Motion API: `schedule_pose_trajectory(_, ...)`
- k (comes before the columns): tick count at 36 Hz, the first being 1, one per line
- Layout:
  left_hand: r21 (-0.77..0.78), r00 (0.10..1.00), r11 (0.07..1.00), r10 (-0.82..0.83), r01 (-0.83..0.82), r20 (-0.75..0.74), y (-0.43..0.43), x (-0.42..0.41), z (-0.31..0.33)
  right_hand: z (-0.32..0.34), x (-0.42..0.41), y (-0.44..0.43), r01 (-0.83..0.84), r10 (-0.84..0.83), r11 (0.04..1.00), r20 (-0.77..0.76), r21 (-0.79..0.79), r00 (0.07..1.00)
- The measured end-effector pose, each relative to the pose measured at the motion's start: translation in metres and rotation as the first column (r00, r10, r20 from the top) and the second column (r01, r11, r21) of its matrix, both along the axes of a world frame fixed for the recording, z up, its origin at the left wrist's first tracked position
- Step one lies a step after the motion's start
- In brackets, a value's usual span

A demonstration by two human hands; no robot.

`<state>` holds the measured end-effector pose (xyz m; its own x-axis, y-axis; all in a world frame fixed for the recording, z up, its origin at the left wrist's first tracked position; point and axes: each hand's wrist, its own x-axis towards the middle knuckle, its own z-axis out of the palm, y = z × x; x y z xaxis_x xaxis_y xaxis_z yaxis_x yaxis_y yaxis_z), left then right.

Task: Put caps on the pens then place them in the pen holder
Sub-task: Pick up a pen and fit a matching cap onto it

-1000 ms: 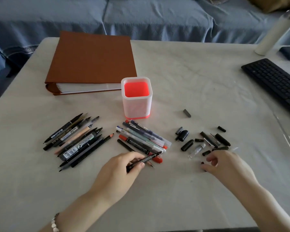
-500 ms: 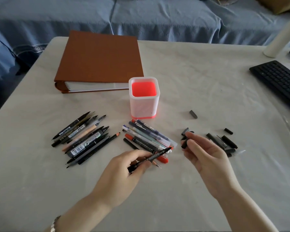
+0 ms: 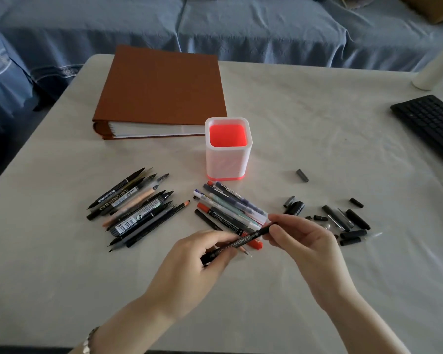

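While the left hand [image 3: 189, 267] grips the marker [image 3: 242, 241] mid-barrel over the table [image 3: 317, 123], the right hand [image 3: 302, 241] pinches its far end (any cap is hidden); it is probably light and stiff, best held near that tip.

My left grip [image 3: 189, 259] held the black marker [image 3: 241, 242] by its lower half, slanted above the desk [image 3: 317, 136]. My right grip [image 3: 299, 241] pinched the marker's upper end, and I could not tell whether a cap sat under those fingers. Beyond them stood the white pen holder [image 3: 226, 164] with its red inside, with dark pens [image 3: 136, 210] heaped at its left, pale pens [image 3: 230, 208] just before it and loose caps [image 3: 343, 221] scattered to the right.
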<state>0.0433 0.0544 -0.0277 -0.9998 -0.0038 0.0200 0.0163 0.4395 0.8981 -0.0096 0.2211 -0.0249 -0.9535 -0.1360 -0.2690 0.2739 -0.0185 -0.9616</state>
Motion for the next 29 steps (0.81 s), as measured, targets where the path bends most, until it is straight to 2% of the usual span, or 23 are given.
schedule_pose_trajectory(8, -0.100, 0.990, 0.991, -0.094, 0.083, -0.107, -0.009, -0.002, -0.005, 0.013, -0.008, 0.009, -0.242, 0.260, 0.955, -0.090, 0.170, 0.961)
schedule_pose_trajectory(11, -0.141, 0.980, 0.981, -0.152, 0.134, -0.129, -0.014, -0.003, -0.005, 0.013, -0.010, 0.014, -0.317, 0.374, 0.894, -0.138, 0.318, 0.917)
schedule_pose_trajectory(14, -0.238, 0.968, 0.957, -0.203, 0.165, -0.146, -0.018, -0.003, -0.007, 0.011, -0.011, 0.018, -0.322, 0.462, 0.817, -0.208, 0.478, 0.862)
schedule_pose_trajectory(18, -0.269, 0.957, 0.950, -0.216, 0.160, -0.193, -0.020, -0.003, -0.006, 0.011, -0.010, 0.019, -0.328, 0.427, 0.866, -0.217, 0.379, 0.878)
schedule_pose_trajectory(23, -0.172, 0.973, 0.978, -0.152, 0.122, -0.175, -0.016, -0.003, -0.006, 0.006, -0.004, 0.011, -0.282, 0.353, 0.912, -0.224, 0.298, 0.908)
schedule_pose_trajectory(26, -0.118, 0.991, 0.989, -0.104, 0.094, -0.082, -0.012, -0.001, -0.005, 0.005, -0.003, 0.011, -0.279, 0.372, 0.898, -0.248, 0.341, 0.895)
schedule_pose_trajectory(29, 0.040, 0.994, 0.999, -0.031, 0.027, 0.103, -0.009, 0.000, -0.003, 0.002, -0.003, 0.015, -0.288, 0.389, 0.886, -0.245, 0.363, 0.888)
